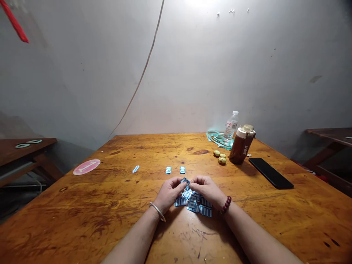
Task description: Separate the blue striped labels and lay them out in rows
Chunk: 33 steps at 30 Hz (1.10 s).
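My left hand [169,192] and my right hand [206,189] meet above the near middle of the table, thumbs and fingertips closed on a small blue-and-white printed piece [185,180]. It is flat and looks like a card or label; its exact kind is too small to tell. Beneath my hands lies a loose, overlapping pile of similar pieces [194,204]. Farther out, three small groups or single pieces are set apart in a row: a slanted one [135,169] at left, then one in the middle [168,170] and another [182,169] just right of it.
On the wooden table [115,220] a pink round disc [87,167] lies at left. To the right are several yellowish small fruits or potatoes [222,160], a brown sport bottle [241,145], a clear water bottle [230,126], a teal strap [216,137] and a black phone [271,173].
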Tool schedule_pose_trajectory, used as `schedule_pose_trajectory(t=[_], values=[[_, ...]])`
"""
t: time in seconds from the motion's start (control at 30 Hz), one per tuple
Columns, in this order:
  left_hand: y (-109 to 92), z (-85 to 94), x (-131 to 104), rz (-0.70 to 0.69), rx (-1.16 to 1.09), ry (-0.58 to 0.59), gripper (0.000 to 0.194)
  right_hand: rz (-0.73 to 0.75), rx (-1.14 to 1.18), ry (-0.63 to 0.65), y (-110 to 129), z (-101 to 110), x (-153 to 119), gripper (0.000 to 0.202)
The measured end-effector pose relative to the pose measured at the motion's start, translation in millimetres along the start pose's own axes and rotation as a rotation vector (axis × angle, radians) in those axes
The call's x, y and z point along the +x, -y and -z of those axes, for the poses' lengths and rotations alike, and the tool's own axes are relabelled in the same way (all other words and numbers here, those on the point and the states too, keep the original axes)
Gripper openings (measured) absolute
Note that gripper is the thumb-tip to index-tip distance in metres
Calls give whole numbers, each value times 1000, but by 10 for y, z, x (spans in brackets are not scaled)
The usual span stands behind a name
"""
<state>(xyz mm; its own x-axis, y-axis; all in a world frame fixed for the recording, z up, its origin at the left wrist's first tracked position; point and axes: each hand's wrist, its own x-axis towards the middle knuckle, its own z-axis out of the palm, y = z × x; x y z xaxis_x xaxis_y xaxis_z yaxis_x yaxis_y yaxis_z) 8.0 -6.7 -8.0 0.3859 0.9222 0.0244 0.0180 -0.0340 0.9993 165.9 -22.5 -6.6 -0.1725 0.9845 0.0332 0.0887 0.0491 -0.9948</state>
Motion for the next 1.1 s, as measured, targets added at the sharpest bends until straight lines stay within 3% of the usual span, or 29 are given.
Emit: schedule_pose_trajectory(t=[0.1,0.27,0.63,0.73,0.9,1.1], values=[[37,12,8,60,-106,-54,26,-12,0,31,-18,-23,2,24],[47,56,11,138,-180,-102,29,14,-90,-92,-5,5,13,25],[18,95,15,71,-252,-161,27,56,-118,-263,-23,79,47,27],[0,80,7,72,-294,-182,28,49,-59,-216,9,78,29,28],[-44,-13,-45,92,-296,-141,26,124,-9,45,15,-89,-27,27],[-34,-67,-65,101,-261,-75,23,85,39,-86,13,-134,-19,24]])
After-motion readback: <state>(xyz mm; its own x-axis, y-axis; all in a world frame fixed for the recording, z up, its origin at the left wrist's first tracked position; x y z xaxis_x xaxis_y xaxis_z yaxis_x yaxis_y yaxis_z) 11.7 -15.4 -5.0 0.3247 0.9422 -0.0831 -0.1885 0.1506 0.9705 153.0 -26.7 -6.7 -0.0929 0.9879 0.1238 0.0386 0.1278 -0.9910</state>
